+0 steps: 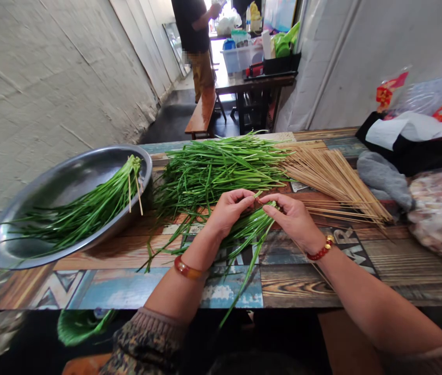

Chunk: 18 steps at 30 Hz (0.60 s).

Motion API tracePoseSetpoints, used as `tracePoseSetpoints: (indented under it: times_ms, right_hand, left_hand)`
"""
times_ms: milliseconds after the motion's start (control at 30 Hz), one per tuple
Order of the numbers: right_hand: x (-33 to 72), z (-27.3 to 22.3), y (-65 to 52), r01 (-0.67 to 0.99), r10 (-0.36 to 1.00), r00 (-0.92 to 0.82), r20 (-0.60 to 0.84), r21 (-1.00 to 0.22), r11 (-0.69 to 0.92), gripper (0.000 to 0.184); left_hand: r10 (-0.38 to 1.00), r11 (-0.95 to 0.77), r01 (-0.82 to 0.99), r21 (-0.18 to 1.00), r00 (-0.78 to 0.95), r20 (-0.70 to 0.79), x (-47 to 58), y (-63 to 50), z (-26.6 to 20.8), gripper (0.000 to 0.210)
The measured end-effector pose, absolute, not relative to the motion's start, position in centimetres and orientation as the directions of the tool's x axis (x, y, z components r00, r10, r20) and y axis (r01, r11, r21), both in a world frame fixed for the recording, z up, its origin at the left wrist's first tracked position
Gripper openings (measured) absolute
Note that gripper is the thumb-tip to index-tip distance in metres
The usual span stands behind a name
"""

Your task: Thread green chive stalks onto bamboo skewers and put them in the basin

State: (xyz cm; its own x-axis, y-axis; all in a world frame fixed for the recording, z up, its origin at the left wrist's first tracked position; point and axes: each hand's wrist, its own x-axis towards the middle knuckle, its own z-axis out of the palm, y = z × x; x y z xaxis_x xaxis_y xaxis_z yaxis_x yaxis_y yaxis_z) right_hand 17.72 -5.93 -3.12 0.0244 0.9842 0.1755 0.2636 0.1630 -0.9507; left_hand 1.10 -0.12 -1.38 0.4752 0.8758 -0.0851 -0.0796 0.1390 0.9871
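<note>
My left hand (233, 209) and my right hand (293, 217) meet over the middle of the table, fingers pinched around the pale stem ends of a small bunch of garlic chives (246, 229). The green leaves hang down toward the table's near edge. From under my right hand thin bamboo skewers (315, 265) slant toward me; whether they pierce the chives is hidden by the fingers. Just beyond my hands lies a large pile of loose garlic chives (221, 164). To its right a fan of bamboo skewers (330, 174) is spread out, with a few lying separately.
At left, a wide metal basin (68, 161) holds skewered chives (88, 208). On the right are grey cloth (381, 174), a filled plastic bag (440, 213) and black cloth (408, 156). A person (195, 47) stands beyond, near a bench (203, 114) and another table (256, 82).
</note>
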Motion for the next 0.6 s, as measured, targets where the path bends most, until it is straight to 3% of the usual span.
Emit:
tracePoseSetpoints:
  times_ms: [600]
  right_hand:
    - [17.72,-3.27,-5.84,0.319,0.981,0.045,0.19,-0.933,0.166,0.02]
  left_hand:
    - [0.873,0.115,-0.051,0.992,0.482,-0.076,1.16,-0.39,-0.92,0.022]
